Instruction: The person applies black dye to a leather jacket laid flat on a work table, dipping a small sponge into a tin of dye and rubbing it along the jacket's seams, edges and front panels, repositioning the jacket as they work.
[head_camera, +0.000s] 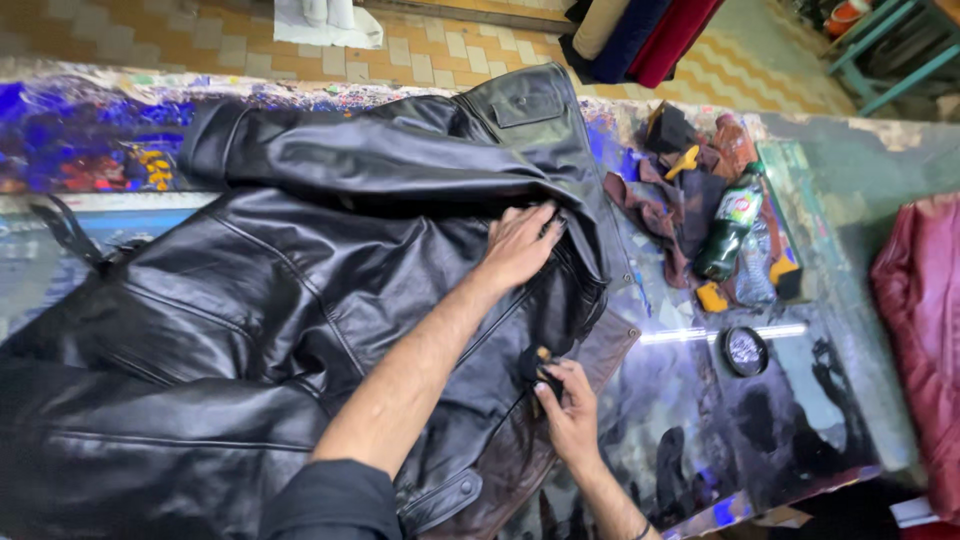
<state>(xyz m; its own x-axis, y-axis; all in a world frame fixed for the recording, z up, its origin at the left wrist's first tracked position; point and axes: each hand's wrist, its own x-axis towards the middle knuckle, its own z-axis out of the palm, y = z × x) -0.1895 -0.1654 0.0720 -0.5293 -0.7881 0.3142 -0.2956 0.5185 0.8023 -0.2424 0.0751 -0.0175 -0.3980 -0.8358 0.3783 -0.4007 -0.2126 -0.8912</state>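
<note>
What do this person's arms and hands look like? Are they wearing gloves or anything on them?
No gloves: both hands are bare. The left hand is at the end of a forearm bare up to a dark sleeve pushed up near the elbow. The right hand has a thin dark band at the wrist, at the picture's lower edge. No rings or other markings can be made out.

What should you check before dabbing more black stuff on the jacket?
1. Left hand pressing the black jacket flat: ok.
2. Right hand gripping the small dauber: ok.
3. Dauber tip touching the jacket edge: ok.
4. Brown lining kept away from the dauber: cannot tell.
5. Round tin near the right hand: ok.
6. Green bottle upright: not ok, it lies on its side among the rags.
</note>
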